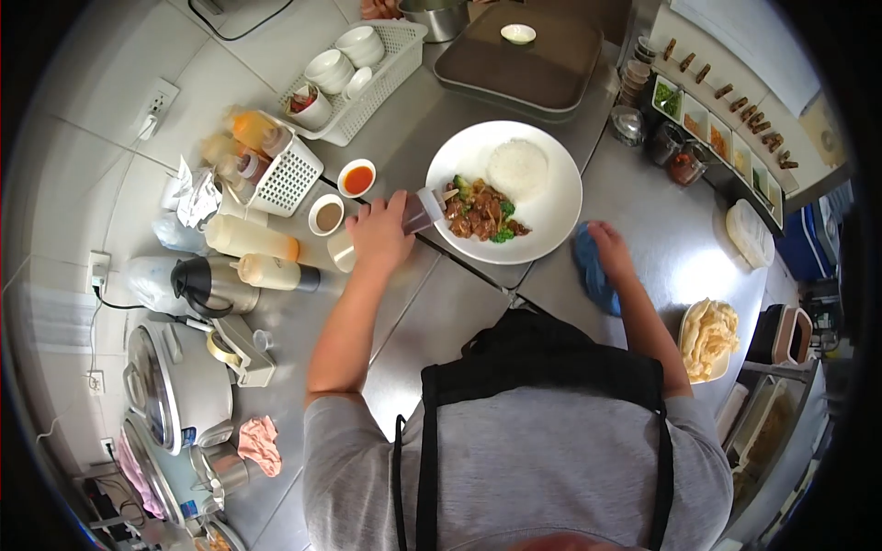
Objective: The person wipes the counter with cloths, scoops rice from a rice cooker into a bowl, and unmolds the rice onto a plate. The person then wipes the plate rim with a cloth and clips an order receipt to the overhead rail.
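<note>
My left hand (381,230) is closed around a small clear plastic container (423,210), tilted sideways at the left rim of a large white plate (551,230). On the plate are a mound of white rice (518,168) and brown saucy meat (473,216) with broccoli. A pale round-ended object (341,251) shows beside my left hand; whether it belongs to the container I cannot tell. To the right of the plate, my right hand (611,250) grips a blue cloth (593,271) on the steel counter.
Left of the plate stand red sauce (356,178) and brown sauce (326,216) bowls, squeeze bottles (250,239) and a thermos jug (211,285). A dark tray (519,60) lies behind. Garnish containers (717,138) line the right; a tub of fried crackers (709,340) is nearer.
</note>
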Tool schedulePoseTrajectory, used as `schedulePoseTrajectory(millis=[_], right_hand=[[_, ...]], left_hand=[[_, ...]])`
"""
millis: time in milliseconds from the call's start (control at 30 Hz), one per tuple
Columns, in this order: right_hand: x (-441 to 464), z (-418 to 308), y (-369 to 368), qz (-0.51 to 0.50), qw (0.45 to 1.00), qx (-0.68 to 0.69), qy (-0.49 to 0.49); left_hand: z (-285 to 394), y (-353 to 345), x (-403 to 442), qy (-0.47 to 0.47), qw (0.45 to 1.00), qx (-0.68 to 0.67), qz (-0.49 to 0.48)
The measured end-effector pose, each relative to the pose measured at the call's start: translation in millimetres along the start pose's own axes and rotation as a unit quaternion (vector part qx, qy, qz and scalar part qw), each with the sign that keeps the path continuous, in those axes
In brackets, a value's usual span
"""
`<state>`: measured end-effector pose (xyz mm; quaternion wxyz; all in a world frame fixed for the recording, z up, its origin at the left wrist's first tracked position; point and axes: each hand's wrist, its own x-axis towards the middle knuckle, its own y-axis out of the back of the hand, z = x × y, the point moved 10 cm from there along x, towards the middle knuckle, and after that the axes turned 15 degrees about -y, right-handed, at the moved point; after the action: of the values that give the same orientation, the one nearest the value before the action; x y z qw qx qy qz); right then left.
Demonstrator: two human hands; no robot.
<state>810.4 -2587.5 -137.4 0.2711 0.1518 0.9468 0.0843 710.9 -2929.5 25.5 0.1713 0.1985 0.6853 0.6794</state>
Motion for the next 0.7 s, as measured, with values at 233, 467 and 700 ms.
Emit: schedulePoseTrajectory(millis=[233,467,700], right_hand=[[2.3,33.9,-98.8,-0.189,0.959,0.13,-0.166],[10.9,-19.1,-107.0,-0.242,0.907,0.274,-0.209],[74.9,-36.2,-125.9,-0.289,0.903,0.257,-0.186]], left_hand=[[-35.6,-12.9,-22.5,0.032,0.926,-0.347,0.146],[-84.0,-12.1,-108.0,0.035,0.722,-0.612,0.32],[-138.8,-3.2,-230.3,0.189,0.682,-0.484,0.514]])
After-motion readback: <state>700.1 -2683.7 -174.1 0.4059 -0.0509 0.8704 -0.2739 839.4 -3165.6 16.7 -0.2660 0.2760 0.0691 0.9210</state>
